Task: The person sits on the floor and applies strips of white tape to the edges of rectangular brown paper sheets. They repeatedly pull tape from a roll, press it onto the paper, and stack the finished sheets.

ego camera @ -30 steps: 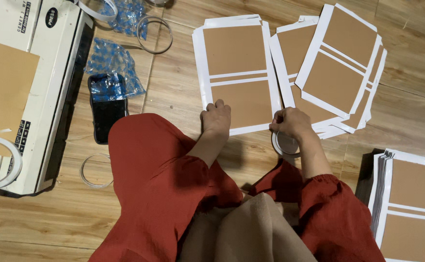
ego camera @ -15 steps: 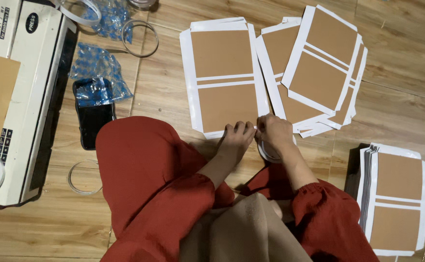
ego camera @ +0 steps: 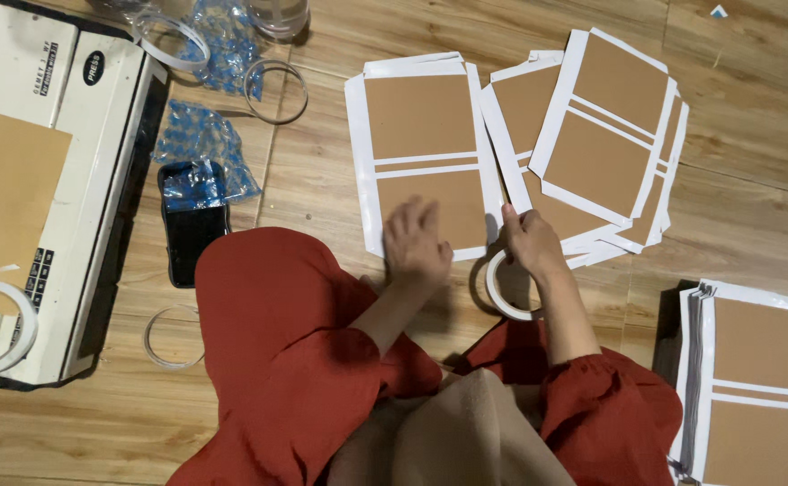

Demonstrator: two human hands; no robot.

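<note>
I sit on a wooden floor in red clothes. My left hand hovers with fingers spread over the lower edge of a white sheet with two brown panels; the hand is motion-blurred. My right hand grips the top of a white tape roll standing on the floor by the sheet's lower right corner, its index finger pointing up along the sheet's edge. Several similar sheets lie fanned and overlapping just right of the first one.
A stack of the same sheets sits at the right. A white machine with a brown card on it stands at left. A black phone, blue packets and loose tape rings lie between.
My left hand moved from beside the right hand leftward onto the sheet's lower edge and spread its fingers. My right hand stayed on the tape roll.
</note>
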